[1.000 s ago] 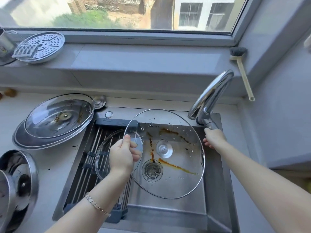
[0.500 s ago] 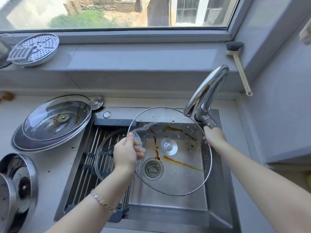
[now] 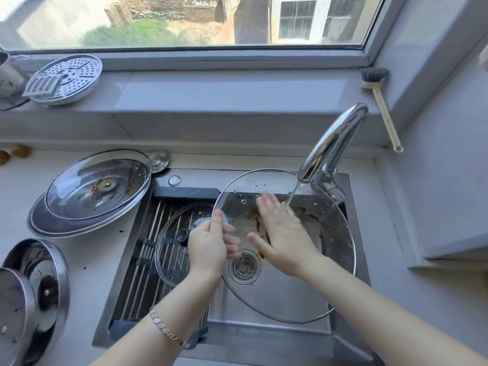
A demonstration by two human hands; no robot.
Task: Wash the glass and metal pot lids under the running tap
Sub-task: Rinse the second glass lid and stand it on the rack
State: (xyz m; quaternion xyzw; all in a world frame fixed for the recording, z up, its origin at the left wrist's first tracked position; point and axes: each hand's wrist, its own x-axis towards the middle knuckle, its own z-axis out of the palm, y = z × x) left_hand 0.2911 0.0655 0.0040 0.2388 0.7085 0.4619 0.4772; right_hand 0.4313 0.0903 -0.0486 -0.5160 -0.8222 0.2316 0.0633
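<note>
A large glass lid (image 3: 303, 294) with brown stains is held tilted over the sink (image 3: 266, 336), under the chrome tap (image 3: 332, 141), whose water runs onto the lid's upper part. My left hand (image 3: 208, 247) grips the lid's left rim. My right hand (image 3: 282, 231) lies flat, fingers spread, on the lid's stained surface. A smaller glass lid (image 3: 171, 249) rests on the drying rack (image 3: 142, 262) at the sink's left. Two stacked glass lids (image 3: 92, 191) sit on the counter at left. Metal lids (image 3: 31, 294) lie at the lower left.
A perforated metal steamer plate (image 3: 68, 77) and a small grater lie on the window sill at left. A dish brush (image 3: 380, 101) leans in the sill's right corner. A small metal disc (image 3: 158, 161) sits behind the sink. The drain (image 3: 244, 266) is in the sink's middle.
My right hand left the tap handle and came onto the lid's surface. Water now runs from the tap onto the lid. The lid shifted a little to the right.
</note>
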